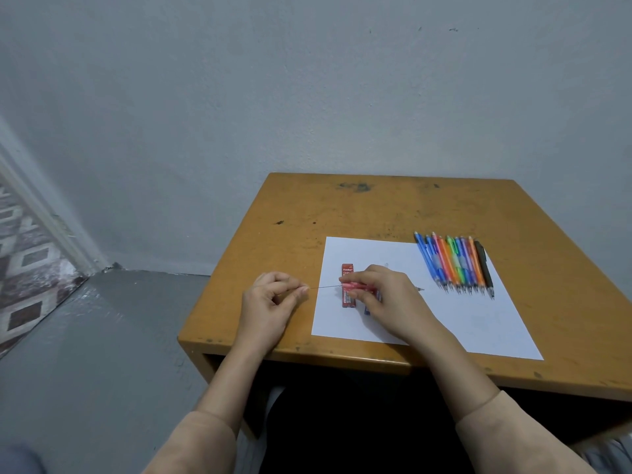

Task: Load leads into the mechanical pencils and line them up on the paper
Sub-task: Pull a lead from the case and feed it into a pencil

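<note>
My left hand (270, 299) pinches a thin lead (325, 286) between thumb and forefinger; the lead runs right into the back end of a pink mechanical pencil (352, 286). My right hand (386, 295) grips that pencil level above the white paper (478, 323), and its metal tip pokes out to the right of the hand. A red lead case (348, 268) lies on the paper under the pencil. Something blue (367, 311) shows beneath my right hand, mostly hidden. Several coloured pencils (455, 263) lie side by side on the paper's far right corner.
The paper lies on a small orange-brown wooden table (376, 206) that stands against a grey wall. Grey floor and a patterned tile strip lie to the left. The table's front edge is close under my forearms.
</note>
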Available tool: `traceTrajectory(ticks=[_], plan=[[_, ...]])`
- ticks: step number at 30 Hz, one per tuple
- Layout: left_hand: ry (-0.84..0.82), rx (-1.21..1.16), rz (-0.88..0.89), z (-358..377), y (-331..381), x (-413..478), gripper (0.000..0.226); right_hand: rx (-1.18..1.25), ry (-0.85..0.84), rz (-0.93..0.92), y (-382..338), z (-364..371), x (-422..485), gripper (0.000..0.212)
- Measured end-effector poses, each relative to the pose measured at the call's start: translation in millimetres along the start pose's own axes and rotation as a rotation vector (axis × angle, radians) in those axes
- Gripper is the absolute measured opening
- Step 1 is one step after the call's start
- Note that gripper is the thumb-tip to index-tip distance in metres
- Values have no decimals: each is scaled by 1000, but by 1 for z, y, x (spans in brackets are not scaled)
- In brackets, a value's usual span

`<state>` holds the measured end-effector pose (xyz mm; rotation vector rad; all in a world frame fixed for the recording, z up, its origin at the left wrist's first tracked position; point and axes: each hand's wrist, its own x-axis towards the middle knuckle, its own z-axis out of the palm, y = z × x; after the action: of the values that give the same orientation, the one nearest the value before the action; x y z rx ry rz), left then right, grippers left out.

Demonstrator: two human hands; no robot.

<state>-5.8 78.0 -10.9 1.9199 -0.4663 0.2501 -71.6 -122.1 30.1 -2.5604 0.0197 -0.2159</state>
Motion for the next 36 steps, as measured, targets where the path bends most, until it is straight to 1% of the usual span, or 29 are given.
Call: traceTrajectory(ticks=[4,8,14,18,24,29,36], plan=[[2,13,-4,0,-1,0,14,8,6,-8,0,0,0,30],[8,13,-4,1,-1,0,16,5,13,-18,1,0,-1,29],[-2,16,11,0,-2,0,10,-16,42,-41,2,-1,-1,28],[3,8,14,1,-2,0,15,-85,36,-44,2,-1,0,29],[-3,17,26,2,-4,0,20,-89,5,-57,2,0,-1,31],[-14,2,27,1,-2,-1,18,-112,6,-54,3,0,0,32],[-5,3,35,1,-2,0,25,-99,4,-57,3,0,1,32]])
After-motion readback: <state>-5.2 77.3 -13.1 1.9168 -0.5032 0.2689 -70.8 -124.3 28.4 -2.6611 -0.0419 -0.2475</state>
